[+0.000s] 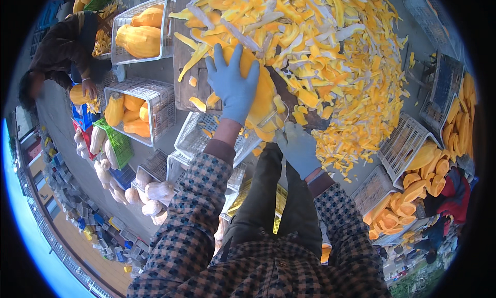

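Note:
My left hand (236,83), in a blue-grey glove, lies with fingers spread over a peeled orange squash (262,94). The squash rests near the front edge of a wooden board (192,91). My right hand (298,147), gloved too, is closed at the squash's near end. Its fingers grip a peeler (280,123); only a thin metal part shows, and the handle is hidden in the glove. Beyond and right of the squash rises a large heap of orange and pale peelings (330,65). A few loose scraps lie on the board beside my left hand.
White crates (164,109) of peeled squash stand at the left, near a green crate (118,145) and unpeeled squash (155,192). Cut orange halves (398,210) spill from crates at the right. Another person (64,52) bends over squash at far left. A crate (194,138) stands below the board.

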A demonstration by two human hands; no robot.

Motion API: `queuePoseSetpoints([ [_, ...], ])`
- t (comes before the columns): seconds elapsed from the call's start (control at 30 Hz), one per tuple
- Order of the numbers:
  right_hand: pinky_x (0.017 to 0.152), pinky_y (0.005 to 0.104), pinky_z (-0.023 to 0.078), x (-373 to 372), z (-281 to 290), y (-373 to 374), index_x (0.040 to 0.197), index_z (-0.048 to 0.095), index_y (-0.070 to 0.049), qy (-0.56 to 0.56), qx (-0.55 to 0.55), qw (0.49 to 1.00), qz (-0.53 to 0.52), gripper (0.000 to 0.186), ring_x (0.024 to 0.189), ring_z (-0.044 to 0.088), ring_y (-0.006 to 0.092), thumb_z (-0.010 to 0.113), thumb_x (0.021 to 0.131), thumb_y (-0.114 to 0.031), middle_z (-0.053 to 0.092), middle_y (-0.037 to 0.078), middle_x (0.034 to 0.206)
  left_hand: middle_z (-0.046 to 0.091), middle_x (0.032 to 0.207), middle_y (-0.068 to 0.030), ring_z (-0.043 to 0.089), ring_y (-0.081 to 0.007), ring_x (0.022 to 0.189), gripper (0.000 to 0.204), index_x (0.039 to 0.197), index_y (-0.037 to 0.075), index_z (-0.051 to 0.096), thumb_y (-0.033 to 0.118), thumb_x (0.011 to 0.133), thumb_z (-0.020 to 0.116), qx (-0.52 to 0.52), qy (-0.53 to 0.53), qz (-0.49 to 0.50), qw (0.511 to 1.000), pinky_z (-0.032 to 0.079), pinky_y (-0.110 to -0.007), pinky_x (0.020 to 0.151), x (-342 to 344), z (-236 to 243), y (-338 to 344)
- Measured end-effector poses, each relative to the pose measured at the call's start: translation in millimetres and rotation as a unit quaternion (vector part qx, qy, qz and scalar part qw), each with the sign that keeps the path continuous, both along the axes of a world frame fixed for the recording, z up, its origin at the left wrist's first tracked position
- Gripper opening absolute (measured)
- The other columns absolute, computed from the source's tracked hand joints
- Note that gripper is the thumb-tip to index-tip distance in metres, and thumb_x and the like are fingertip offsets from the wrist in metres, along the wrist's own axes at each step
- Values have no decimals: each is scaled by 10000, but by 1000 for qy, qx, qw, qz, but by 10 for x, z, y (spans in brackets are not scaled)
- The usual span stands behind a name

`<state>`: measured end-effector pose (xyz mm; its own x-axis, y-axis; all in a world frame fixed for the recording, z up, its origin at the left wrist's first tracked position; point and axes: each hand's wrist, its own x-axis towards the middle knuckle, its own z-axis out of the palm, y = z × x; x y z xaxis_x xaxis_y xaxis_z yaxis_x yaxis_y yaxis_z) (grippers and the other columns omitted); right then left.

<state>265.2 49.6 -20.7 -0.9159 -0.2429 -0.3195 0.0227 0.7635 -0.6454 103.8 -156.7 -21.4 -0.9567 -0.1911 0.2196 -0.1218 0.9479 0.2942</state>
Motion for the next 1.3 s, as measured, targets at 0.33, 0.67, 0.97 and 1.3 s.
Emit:
queuePoseSetpoints([
  [0.33, 633, 478, 542, 570, -367, 228, 949, 601, -99, 35, -19, 999, -4, 280, 723, 680, 345, 662, 916, -371, 636, 128, 857, 464, 1483, -212, 433, -492, 1314, 556, 1313, 194, 669, 381, 799, 770, 0, 1, 12, 1000, 389, -542, 1085, -15, -68, -21],
  [0.67, 597, 440, 528, 595, -418, 313, 883, 624, -99, 83, -9, 996, -8, 257, 691, 650, 311, 713, 850, -338, 605, 92, 838, 435, 1534, -175, 384, -537, 1357, 540, 1315, 240, 677, 430, 815, 748, 28, -13, 5, 1000, 411, -600, 1044, 20, -110, -42],
  [0.97, 604, 463, 517, 578, -998, 273, 877, 616, -100, 136, -6, 990, -22, 218, 704, 640, 306, 718, 819, -284, 584, 93, 830, 468, 1486, -214, 426, -448, 1346, 522, 1309, 216, 672, 416, 831, 733, -8, -5, 58, 998, 397, -542, 1078, 96, -98, -14],
  [1.3, 690, 416, 507, 176, -213, 1049, 945, 606, -54, -104, -35, 974, -199, 212, 749, 637, 327, 683, 896, -246, 631, 121, 846, 385, 1540, -237, 356, -479, 1398, 637, 1400, 136, 592, 354, 825, 759, 107, -3, 50, 993, 345, -536, 1128, 215, -68, -145],
])
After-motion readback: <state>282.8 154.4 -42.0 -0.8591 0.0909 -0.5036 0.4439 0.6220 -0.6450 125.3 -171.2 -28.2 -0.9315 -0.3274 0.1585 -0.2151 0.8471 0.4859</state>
